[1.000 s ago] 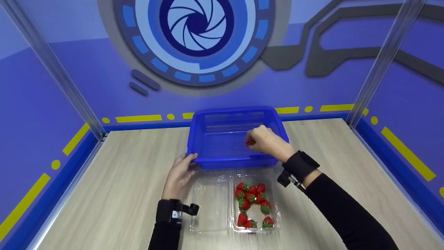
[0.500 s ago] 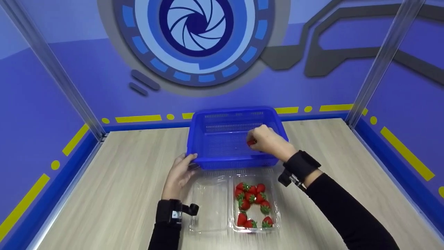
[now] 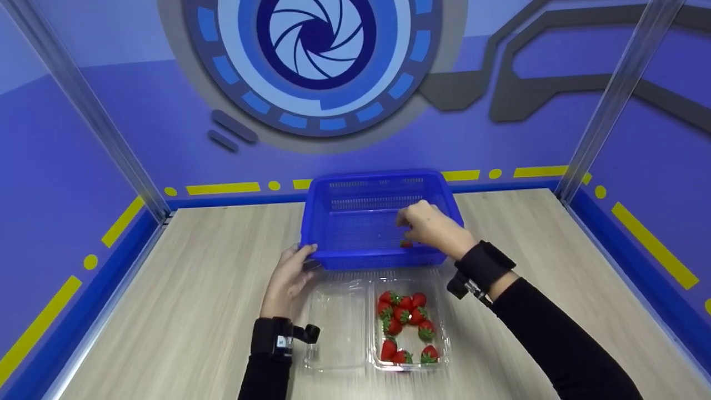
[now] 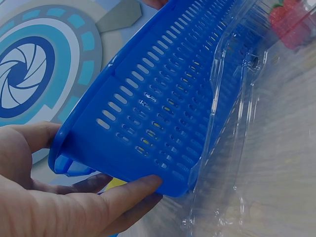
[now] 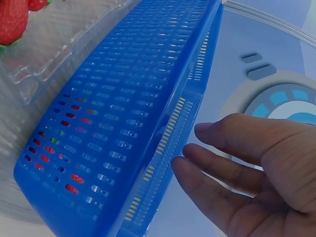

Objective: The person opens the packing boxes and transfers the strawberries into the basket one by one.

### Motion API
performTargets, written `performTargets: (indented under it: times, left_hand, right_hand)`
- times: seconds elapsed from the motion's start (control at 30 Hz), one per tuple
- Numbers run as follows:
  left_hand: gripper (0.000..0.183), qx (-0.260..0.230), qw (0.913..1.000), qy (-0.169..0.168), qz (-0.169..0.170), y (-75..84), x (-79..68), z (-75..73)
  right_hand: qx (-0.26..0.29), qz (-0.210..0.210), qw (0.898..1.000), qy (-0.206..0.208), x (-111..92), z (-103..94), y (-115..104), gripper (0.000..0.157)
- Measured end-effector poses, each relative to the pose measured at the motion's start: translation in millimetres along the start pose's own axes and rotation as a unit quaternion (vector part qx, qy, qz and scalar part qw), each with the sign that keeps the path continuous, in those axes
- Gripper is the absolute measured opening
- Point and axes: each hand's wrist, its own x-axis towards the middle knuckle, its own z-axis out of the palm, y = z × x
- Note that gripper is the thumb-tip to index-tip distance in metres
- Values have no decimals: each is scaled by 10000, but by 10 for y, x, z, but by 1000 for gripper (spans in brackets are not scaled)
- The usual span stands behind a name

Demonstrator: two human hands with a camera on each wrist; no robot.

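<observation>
A blue plastic basket (image 3: 350, 228) with slotted walls stands toward the back of the table. My left hand (image 3: 286, 280) holds its front left corner; in the left wrist view the thumb lies over the rim and the fingers press the outer wall. Over the basket's right side is my right hand (image 3: 430, 222), its thumb and fingers apart and nothing between them in the right wrist view. Just below it a strawberry (image 3: 406, 244) shows inside the basket, partly hidden by the hand. Red also shows through the wall slots (image 5: 71, 188) in the right wrist view.
In front of the basket lies a clear plastic clamshell box, its lid (image 3: 338, 333) folded out left. Its right half contains several strawberries (image 3: 402, 315) with green leaves. Blue printed walls (image 3: 166, 139) enclose the wooden table (image 3: 211, 266) at the back and sides.
My right hand has let go of the strawberry, which is now lower inside the basket, and its fingers have spread. The left hand stays on the basket's corner.
</observation>
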Motion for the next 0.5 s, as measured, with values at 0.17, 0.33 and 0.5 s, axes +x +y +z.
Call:
performTargets:
  times: [0.17,0.33,0.5]
  left_hand:
    - [51,-32,10000,-18,35,-7,5,5]
    - [52,-29,9999,-70,80,-2,15,9]
    - [55,41,10000,-33,17,-11,9,3]
  right_hand:
    - [-17,-90,9999,82,-28,1,14,20]
    - [-39,-179,9997,151,-67,3,-2,22]
    - [-227,-294,9993,32,-176,53,-78,21]
